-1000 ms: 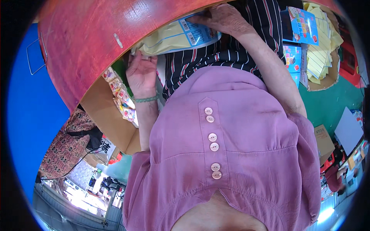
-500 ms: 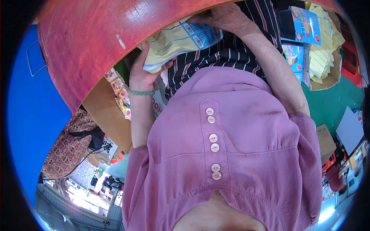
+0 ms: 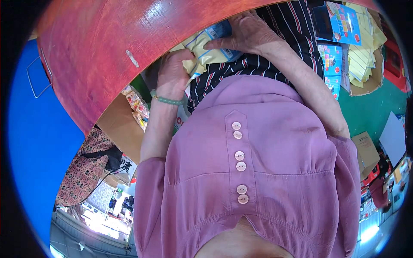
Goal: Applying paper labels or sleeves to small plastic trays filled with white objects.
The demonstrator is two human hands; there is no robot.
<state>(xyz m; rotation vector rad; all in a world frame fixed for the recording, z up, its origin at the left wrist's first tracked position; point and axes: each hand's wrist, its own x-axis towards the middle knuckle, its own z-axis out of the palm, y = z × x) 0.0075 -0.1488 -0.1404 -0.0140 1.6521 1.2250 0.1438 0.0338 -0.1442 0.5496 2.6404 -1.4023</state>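
In my lap, partly under the edge of a red table (image 3: 94, 47), lies a crumpled pale yellow and blue printed packet (image 3: 206, 53). My left hand (image 3: 174, 69), with a green bead bracelet at its wrist, is closed on the packet's left end, fingers curled in. From the other side my right hand (image 3: 247, 34) grips the packet, its thumb lying across the top face. The table edge hides the packet's far part and some fingertips. I cannot see whether the packet is open or what it contains.
At my right stands a cardboard box (image 3: 365, 89) of flat yellow packets (image 3: 361, 60), with blue printed boxes (image 3: 344, 26) beside it. Left of me an open carton (image 3: 120, 129) holds small colourful packs (image 3: 137, 105). A blue panel (image 3: 47, 129) and patterned cloth (image 3: 81, 180) are farther left.
My left hand has turned inward and closed on the packet's end. My right hand has come out from under the table edge, its thumb now over the packet, which is more bunched up.
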